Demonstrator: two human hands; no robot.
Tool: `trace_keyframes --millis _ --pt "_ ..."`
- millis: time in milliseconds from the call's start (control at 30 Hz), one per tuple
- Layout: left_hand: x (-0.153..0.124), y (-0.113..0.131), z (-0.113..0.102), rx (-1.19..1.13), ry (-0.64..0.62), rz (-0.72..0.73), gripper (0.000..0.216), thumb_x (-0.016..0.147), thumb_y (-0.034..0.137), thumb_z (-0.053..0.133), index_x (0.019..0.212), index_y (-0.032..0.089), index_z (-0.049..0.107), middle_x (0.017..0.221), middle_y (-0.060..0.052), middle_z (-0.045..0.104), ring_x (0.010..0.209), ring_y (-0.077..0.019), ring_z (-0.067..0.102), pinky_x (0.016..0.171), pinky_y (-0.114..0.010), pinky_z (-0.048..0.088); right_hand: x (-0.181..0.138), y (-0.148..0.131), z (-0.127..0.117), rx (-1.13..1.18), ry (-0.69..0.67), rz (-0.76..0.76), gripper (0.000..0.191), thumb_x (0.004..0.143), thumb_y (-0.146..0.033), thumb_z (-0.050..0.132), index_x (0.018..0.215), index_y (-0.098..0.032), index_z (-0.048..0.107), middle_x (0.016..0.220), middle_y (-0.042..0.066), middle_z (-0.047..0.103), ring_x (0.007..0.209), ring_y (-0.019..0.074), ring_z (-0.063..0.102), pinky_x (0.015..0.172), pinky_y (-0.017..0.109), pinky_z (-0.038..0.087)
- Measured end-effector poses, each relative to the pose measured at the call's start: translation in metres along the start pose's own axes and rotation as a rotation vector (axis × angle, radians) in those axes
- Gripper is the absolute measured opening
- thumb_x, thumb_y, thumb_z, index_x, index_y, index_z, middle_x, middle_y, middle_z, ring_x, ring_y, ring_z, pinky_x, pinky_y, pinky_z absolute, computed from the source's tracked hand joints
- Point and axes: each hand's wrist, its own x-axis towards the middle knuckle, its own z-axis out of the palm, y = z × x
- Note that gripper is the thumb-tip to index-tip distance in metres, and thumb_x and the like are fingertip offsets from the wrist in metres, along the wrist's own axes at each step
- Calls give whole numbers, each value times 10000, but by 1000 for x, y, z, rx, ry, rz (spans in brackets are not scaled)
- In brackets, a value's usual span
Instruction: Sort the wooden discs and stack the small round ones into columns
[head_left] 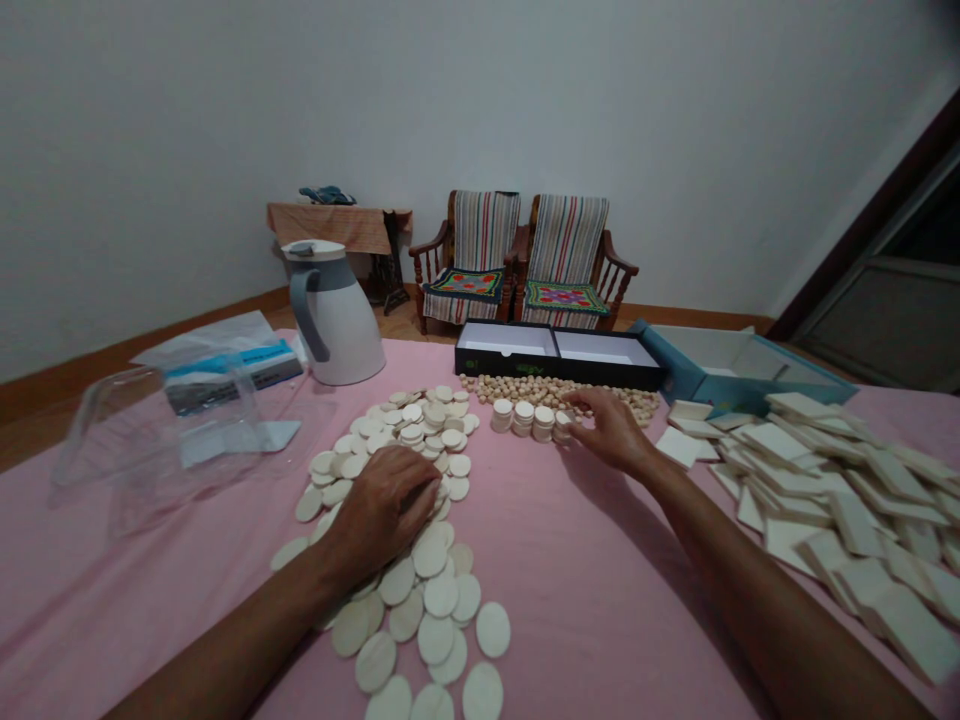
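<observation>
Pale round wooden discs [435, 638] lie heaped on pink cloth [570, 600]; left hand [388, 502] curls over them, any hold hidden. Right hand [611, 430], thumb and forefinger parted, sits at the right end of four short pale disc stacks [544, 426], grip unclear; small beige round pieces [517, 388] behind.

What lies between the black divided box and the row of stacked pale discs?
In the head view, a band of small, pale, rounded pieces lies between the black divided box and the stacked discs.
</observation>
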Motion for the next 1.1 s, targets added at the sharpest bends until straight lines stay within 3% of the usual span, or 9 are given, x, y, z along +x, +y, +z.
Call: trace_keyframes --millis 233,467,667,867,1100 --pt "0 1 0 -2 1 -7 161 888 201 484 848 159 634 805 -58 636 799 -186 550 767 -354 426 2 -29 -13 148 121 21 213 789 -215 545 965 -164 655 839 52 663 730 162 588 642 271 432" --pt "2 3 -3 30 28 -20 181 888 211 477 847 160 646 822 -67 660 811 -191 581 786 -362 448 -29 -86 24 259 -183 -165 135 822 -142 499 782 -169 626 715 17 628 649 125 532 601 243 362" --pt "7 9 -13 36 -57 -72 181 861 222 514 961 183 660 956 -71 698 915 -203 626 827 -350 486 -49 -88 56 230 -193 -171 123 851 -151 482 830 -170 602 801 46 618 764 152 541 703 266 384" --pt "57 -9 -19 170 -249 -66 254 830 261 553 1044 169 655 1113 -100 666 1043 -241 596 909 -363 464 -48 -80 64 262 -145 -161 126 862 -151 472 824 -178 589 791 41 609 751 155 533 705 264 393" --pt "129 -73 17 280 -370 -212 267 860 236 509 1070 175 662 1111 -108 662 1038 -241 592 913 -346 448 -50 -79 65 246 -142 -190 135 873 -155 457 831 -186 581 793 43 598 763 164 535 712 278 400"
